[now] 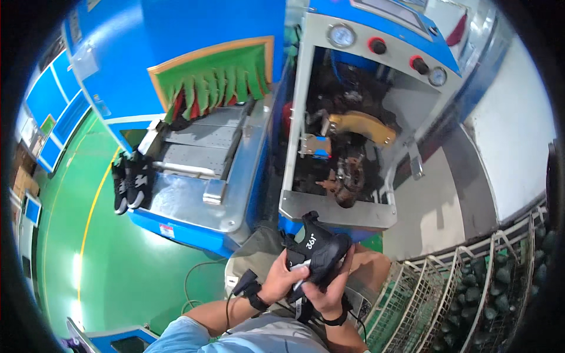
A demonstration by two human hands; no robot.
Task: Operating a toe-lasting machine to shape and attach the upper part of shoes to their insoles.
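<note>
A black shoe with white lettering on its upper is held in front of my body. My left hand is closed on its left side, thumb pressed on the upper. Wrapped round the other side is my right hand, its thumb near the left one. A slim white piece shows by the two thumbs; whether it belongs to the shoe I cannot tell. The shoe lies just short of the front edge of a machine.
The blue and grey machine ahead has an open bay with a yellow curved part. At left, a conveyor runs under a green strip curtain; black shoes stand by its end. Wire racks with dark foot-shaped pieces stand at right.
</note>
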